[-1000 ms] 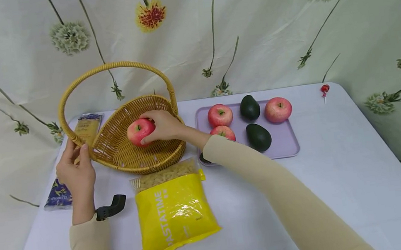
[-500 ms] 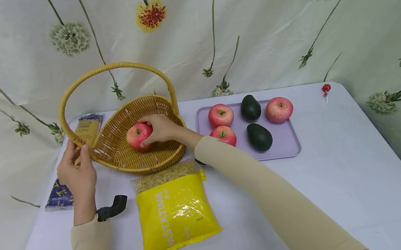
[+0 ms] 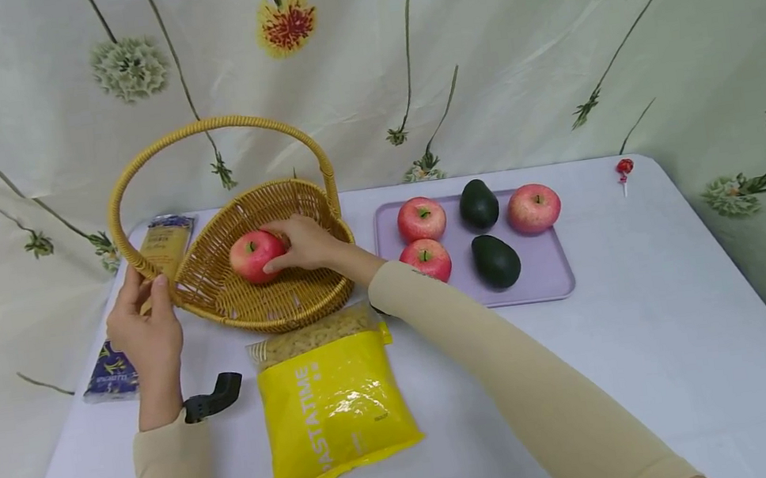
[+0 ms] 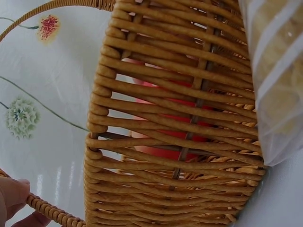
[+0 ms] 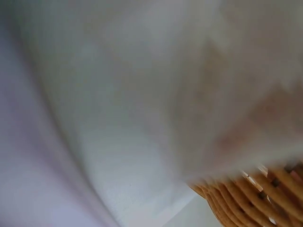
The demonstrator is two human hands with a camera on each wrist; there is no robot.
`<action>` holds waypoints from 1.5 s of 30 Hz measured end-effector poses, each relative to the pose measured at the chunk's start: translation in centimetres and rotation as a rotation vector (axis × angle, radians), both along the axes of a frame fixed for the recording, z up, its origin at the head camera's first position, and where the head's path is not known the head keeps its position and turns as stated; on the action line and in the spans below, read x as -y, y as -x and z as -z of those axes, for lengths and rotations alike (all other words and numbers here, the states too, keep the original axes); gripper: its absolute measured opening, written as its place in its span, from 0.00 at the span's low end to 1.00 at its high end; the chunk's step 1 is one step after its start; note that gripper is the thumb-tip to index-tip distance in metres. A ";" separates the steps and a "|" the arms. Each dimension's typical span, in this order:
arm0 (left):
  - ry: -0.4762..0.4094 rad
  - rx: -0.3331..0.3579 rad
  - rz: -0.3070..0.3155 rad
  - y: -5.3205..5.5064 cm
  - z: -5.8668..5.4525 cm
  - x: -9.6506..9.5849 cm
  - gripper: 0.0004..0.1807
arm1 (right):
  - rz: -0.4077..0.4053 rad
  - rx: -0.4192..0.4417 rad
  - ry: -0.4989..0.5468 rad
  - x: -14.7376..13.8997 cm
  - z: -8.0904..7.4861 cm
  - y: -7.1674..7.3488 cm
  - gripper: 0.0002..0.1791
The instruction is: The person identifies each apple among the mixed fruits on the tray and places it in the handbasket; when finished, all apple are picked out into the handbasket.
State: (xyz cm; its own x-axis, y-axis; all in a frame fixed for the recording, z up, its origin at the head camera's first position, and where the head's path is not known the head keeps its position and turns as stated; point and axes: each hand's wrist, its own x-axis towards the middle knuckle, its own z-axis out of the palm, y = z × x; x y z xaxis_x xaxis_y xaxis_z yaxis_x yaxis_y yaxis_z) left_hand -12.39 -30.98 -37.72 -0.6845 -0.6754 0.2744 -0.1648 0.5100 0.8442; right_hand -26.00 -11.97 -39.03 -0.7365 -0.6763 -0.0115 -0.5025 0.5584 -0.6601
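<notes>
In the head view a wicker basket [image 3: 276,304] with a tall arched handle [image 3: 218,122] stands on the left of the table. My left hand [image 3: 145,324] pinches the left foot of that handle between thumb and fingers. Inside the basket, my right hand [image 3: 304,242] holds a red apple [image 3: 256,256] from its right side. Through the basket's weave [image 4: 165,109] the left wrist view shows red parts of the apple [image 4: 165,123]. Most of the right wrist view is a pale blur, with the basket edge [image 5: 251,201] at lower right.
A yellow pasta bag [image 3: 339,404] lies in front of the basket, a blue spaghetti packet [image 3: 112,372] partly behind the left hand. Right of the basket, a lilac tray [image 3: 548,274] carries apples [image 3: 422,219] and avocados [image 3: 496,261]. A lollipop [image 3: 624,166] lies at the back right.
My right hand and the apple have shifted slightly left within the basket, the apple's stem now turned more upward. The left hand keeps its place on the handle.
</notes>
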 end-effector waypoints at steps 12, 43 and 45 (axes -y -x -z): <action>-0.016 0.019 -0.008 0.1 -0.1 0.1 0.22 | 0.023 0.210 0.107 0.2 0.0 0.3 0.42; 0.005 -0.037 0.004 -0.1 0.2 0.2 0.21 | -0.128 0.275 0.430 -12.8 -6.5 -4.3 0.42; 0.006 -0.045 0.009 0.0 0.2 0.2 0.21 | -0.096 0.259 0.441 -14.9 -6.6 -4.5 0.42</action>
State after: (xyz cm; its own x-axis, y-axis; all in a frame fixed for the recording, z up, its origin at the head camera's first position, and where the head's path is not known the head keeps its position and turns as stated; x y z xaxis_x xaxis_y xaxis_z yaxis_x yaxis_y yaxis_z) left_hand -12.34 -31.22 -37.91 -0.6776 -0.6674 0.3090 -0.1220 0.5163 0.8476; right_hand -21.53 2.92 -32.39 -0.6814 -0.7226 0.1164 -0.3269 0.1581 -0.9317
